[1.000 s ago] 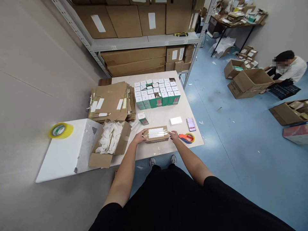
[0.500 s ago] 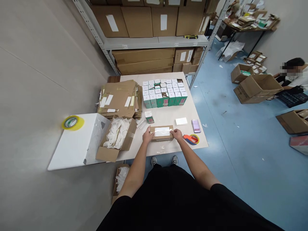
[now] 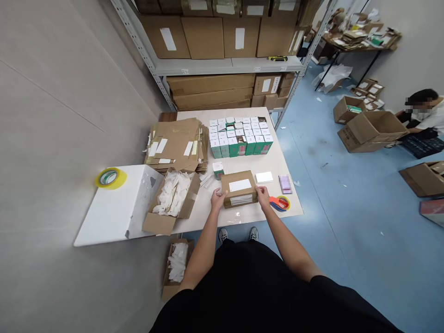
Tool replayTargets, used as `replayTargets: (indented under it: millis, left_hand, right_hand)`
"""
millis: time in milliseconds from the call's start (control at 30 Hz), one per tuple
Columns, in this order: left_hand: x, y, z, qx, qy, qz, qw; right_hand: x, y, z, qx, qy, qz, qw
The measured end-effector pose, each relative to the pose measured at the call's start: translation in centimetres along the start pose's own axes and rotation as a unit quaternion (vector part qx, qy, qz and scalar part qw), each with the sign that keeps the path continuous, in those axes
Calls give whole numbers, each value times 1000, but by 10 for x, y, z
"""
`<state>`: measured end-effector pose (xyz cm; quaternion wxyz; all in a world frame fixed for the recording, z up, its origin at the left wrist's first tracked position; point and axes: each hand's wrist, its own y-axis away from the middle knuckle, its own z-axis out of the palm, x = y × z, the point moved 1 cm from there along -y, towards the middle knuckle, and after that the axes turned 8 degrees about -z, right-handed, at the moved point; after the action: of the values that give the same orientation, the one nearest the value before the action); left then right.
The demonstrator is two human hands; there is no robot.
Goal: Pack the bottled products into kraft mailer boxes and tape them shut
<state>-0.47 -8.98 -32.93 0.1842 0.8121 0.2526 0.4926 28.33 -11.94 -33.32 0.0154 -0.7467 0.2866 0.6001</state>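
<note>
A brown cardboard box point(image 3: 237, 178) with white labels on two of its faces is at the front of the table point(image 3: 204, 217). My left hand point(image 3: 218, 199) grips its left end, and my right hand point(image 3: 262, 196) grips its right end. Just behind it stands a small green-and-white carton point(image 3: 218, 169). To the right are a flat white box point(image 3: 264, 177) and a purple packet point(image 3: 285, 184). An orange-handled tool point(image 3: 277, 203) lies by a yellow tape roll point(image 3: 286, 201), close to my right hand.
Rows of green-and-white cartons point(image 3: 239, 134) fill the table's back. Flattened cardboard point(image 3: 176, 138) is piled at left, before an open box of white paper point(image 3: 173, 194). A tape roll point(image 3: 110, 178) tops a white block point(image 3: 111, 208). Shelving point(image 3: 208, 67) stands behind; a person point(image 3: 425, 113) sits at right.
The cardboard box has tipped in my hands, so a broad labelled face now shows on top and the taped label faces me. Both hands still hold its ends. The view has shifted slightly.
</note>
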Motion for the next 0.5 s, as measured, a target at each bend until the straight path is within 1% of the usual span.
replayTargets:
  millis: [33,67,133,167,233,367,433,500]
  left_hand:
    - [-6,3,9,-5,-9,-6,1000]
    - [-13,6,17,-11,-23,-8,1000]
    - [-26,11,32,-11,-69,-9,998]
    - [-31,13,37,-6,-90,-7,996]
    - [-37,16,43,0,-116,4,993]
    - [-33,14,45,-42,-103,28,993]
    - [-29,9,40,-43,-88,33,995]
    - [-26,6,32,-26,-55,55,997]
  right_hand:
    - [5,3,0,0,16,4,1000]
    - [12,5,1,-15,33,17,999]
    - [24,9,1,-61,71,46,995]
    - [30,10,1,-79,88,55,991]
    - [38,11,2,-94,107,53,988]
    - [39,11,4,-105,80,34,991]
    - [33,11,3,-99,27,38,994]
    - [25,11,-1,-81,-59,40,994]
